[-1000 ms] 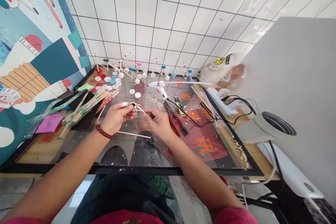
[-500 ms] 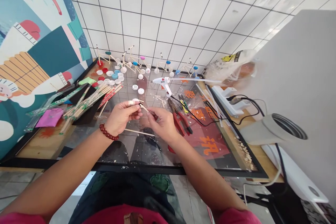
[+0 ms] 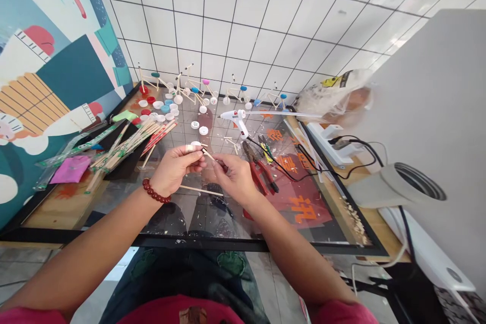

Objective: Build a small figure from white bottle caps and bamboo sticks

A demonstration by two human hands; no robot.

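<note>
Between my two hands, above the glass tabletop, is a short wooden stick (image 3: 208, 154) with a small dark piece at its left end. My left hand (image 3: 183, 164) pinches that dark end between thumb and fingers; a pale bandage wraps one finger. My right hand (image 3: 232, 174) grips the stick's other end with thumb and forefinger. Beneath the hands a longer thin stick (image 3: 201, 191) lies on the glass. Just beyond my left hand are white bottle caps (image 3: 203, 130). A white glue gun (image 3: 236, 120) with a clear glue stick in its back lies past my right hand.
Small bottle-cap and stick models (image 3: 193, 90) line the tiled wall. Packs of chopsticks (image 3: 125, 147) lie at left. Red-handled pliers (image 3: 260, 169) and a black cord are right of my hands. A power strip (image 3: 330, 144) and a grey cylinder (image 3: 395, 185) stand at the right edge.
The hands and the stick hold nearly the same pose. The view has shifted very slightly; nothing was picked up or let go.
</note>
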